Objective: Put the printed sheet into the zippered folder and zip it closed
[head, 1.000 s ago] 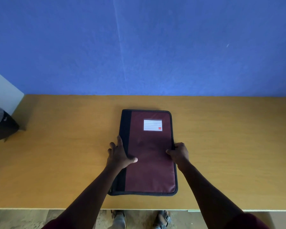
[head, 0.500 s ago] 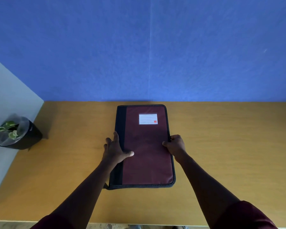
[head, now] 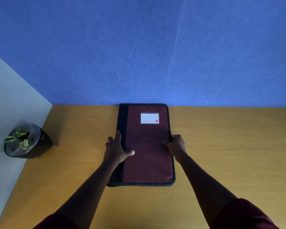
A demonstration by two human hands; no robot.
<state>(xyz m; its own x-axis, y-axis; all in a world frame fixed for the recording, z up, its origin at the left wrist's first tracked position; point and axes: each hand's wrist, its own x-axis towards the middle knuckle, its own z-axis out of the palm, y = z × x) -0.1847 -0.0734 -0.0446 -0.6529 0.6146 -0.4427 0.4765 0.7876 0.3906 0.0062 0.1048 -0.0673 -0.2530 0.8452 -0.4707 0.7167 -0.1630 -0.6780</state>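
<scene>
Potted plant (head: pixel 24 141), black pot, at the left edge of the wooden table (head: pixel 221 146). Left hand (head: pixel 116 148) lies spread on the black spine side of the zippered folder (head: pixel 147 149), thumb on the maroon cover; folder lies flat and closed at table centre, long axis running away from the person, far end touching the blue wall (head: pixel 139 47), ruled label (head: pixel 149 118) (no legible writing, small red mark) near that end. Right hand (head: pixel 176 144) grips the folder's right edge, fingers curled around it.

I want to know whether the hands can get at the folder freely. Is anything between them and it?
Nothing visible. The left hand lies on the folder by its dark spine, and the right hand grips its other long edge. The potted plant stands far off at the table's left end. No printed sheet shows.
</scene>
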